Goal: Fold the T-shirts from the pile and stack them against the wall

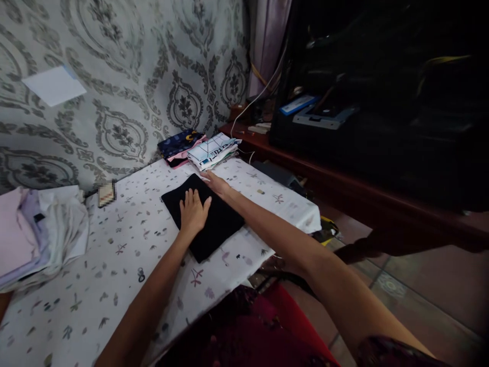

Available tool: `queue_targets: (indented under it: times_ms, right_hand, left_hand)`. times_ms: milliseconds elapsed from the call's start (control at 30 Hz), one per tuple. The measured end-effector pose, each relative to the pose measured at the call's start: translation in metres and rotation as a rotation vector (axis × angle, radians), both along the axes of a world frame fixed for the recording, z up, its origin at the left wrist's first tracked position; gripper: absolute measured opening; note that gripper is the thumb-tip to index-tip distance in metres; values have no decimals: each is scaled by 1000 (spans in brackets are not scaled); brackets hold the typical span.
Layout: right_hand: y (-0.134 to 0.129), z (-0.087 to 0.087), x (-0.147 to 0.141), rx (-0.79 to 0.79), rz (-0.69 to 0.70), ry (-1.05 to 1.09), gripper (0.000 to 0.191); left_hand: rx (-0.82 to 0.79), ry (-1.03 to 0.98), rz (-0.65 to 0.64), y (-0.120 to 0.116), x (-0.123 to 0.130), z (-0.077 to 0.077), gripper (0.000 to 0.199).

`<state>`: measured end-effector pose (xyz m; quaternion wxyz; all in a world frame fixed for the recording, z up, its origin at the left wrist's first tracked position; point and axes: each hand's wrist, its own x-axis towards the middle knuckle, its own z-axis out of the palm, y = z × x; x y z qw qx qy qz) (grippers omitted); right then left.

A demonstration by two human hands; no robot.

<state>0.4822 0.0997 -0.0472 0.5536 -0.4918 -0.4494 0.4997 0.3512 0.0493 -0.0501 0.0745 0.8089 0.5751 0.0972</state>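
Note:
A folded black cloth (219,219) lies flat on the white patterned tablecloth (126,265). My left hand (194,211) rests palm down on it, fingers spread. At the cloth's far right edge is my right hand (214,182), its fingers stretched out towards a folded white printed cloth (214,151). Beside that white stack sits a folded dark blue cloth (179,143) on pink ones. Neither hand grips anything.
A pile of light clothes (42,234) lies at the left, with a small pixelated object (107,193) near the patterned wall. Right of the table stand a dark wooden desk (324,183) and a large black screen (382,102). A thin white cable hangs behind the stacks.

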Motion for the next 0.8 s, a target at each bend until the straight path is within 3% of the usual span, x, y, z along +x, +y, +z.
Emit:
queue_targets:
  times_ms: [200, 367, 533, 667, 800]
  right_hand:
    - [-9, 12, 11, 62, -35, -198, 23]
    - [-34, 18, -33, 297, 104, -691, 38]
    - [-59, -4, -67, 238, 69, -888, 56]
    - [-60, -17, -64, 226, 73, -888, 57]
    - [-59, -17, -62, 241, 64, -883, 57]
  left_hand:
    - [-35, 31, -6, -4, 2, 5, 72]
    - [-16, 14, -104, 0, -11, 0, 61]
    - [33, 92, -206, 8, -33, -8, 59]
    - [3, 167, -189, 33, -53, -7, 59]
    - [-62, 123, -125, 72, -74, -5, 58]
